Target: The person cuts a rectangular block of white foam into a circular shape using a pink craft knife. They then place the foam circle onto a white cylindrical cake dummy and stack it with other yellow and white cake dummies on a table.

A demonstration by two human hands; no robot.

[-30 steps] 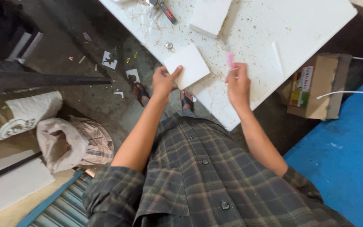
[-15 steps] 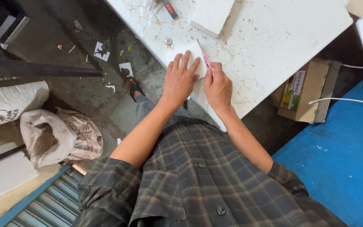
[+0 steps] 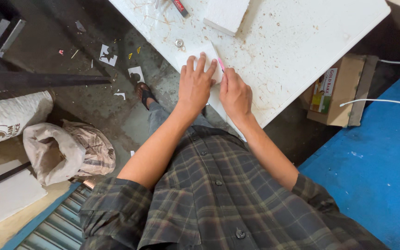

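Fingers of the left hand [image 3: 196,85] lie spread and flat on a small white sheet [image 3: 195,56], pinning it to the white table [image 3: 302,41] near the edge. Just right of them, the right hand [image 3: 235,95] pinches a pink blade [image 3: 221,64] against the sheet's side. If the pressing hand eases, the sheet may skid and the blade may nick a fingertip
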